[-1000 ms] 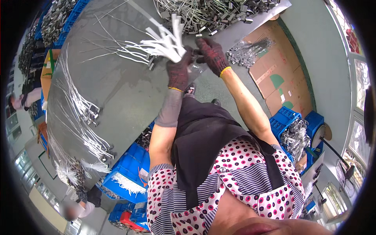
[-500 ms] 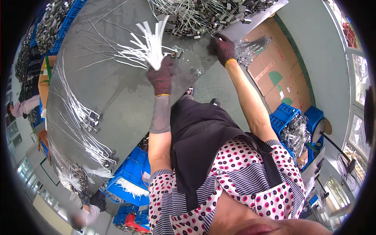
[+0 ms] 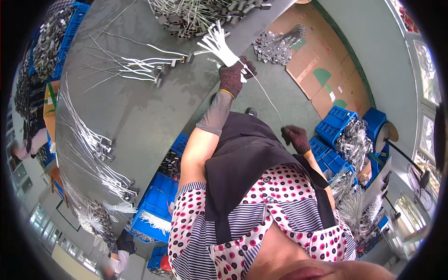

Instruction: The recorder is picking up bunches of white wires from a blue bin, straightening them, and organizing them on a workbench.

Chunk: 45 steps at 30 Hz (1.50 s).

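Note:
My left hand (image 3: 232,80), in a dark knitted glove, is closed around a bundle of white tubes (image 3: 217,46) whose loose ends fan out over the table's edge. From this hand a thin wire (image 3: 269,99) runs taut down to my right hand (image 3: 297,138), also gloved, which is closed at its far end. What sits at the wire's upper end is partly hidden by my left fingers. To the left on the grey table (image 3: 140,116) lies a loose group of white-sleeved wires (image 3: 140,65) with small metal blocks at their ends.
A large heap of wired metal blocks (image 3: 196,16) covers the table's far end. More wire bundles (image 3: 88,133) lie along its left side. Flat cardboard (image 3: 322,70) with silvery parts (image 3: 275,46) is at right. Blue crates (image 3: 336,126) stand right; another blue crate (image 3: 156,200) stands below the table edge.
My left hand has moved right with the tubes, towards the table edge. My right hand has come down from the edge towards my body, and a wire now stretches between both hands.

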Motion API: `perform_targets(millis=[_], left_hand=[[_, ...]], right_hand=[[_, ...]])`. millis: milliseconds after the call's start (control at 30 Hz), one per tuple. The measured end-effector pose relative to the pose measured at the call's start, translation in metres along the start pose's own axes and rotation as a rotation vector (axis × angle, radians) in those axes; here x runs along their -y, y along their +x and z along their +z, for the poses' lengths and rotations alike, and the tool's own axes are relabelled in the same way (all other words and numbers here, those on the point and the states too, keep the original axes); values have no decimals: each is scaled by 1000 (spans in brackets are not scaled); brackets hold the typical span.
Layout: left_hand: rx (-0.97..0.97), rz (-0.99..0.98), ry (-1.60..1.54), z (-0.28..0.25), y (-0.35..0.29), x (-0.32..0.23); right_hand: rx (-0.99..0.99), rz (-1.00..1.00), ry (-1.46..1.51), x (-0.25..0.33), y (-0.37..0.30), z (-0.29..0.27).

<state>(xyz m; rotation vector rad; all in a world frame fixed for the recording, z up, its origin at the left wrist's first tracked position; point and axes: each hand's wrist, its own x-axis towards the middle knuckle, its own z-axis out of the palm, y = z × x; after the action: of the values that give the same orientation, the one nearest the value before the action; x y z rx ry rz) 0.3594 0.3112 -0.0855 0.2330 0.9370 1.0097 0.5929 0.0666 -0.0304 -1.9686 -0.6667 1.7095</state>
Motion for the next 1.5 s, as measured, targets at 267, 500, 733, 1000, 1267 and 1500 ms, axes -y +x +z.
perform_targets(millis=[267, 500, 733, 1000, 1267, 1500], left_hand=[[45, 49, -160, 6, -19, -8], [89, 202, -175, 11, -37, -36], [-191, 154, 121, -33, -27, 29], [-1, -70, -157, -9, -9, 53], [-120, 214, -157, 12, -46, -11], [-116, 270, -40, -4, -68, -18]], right_hand=[[-256, -30, -189, -215, -58, -92], [-211, -226, -613, -190, -51, -106], [-194, -188, -357, -167, -58, -105], [-166, -180, -477, -301, -45, -146], [-225, -261, -584, -286, -37, -154], [-285, 90, -265, -137, -44, -93]])
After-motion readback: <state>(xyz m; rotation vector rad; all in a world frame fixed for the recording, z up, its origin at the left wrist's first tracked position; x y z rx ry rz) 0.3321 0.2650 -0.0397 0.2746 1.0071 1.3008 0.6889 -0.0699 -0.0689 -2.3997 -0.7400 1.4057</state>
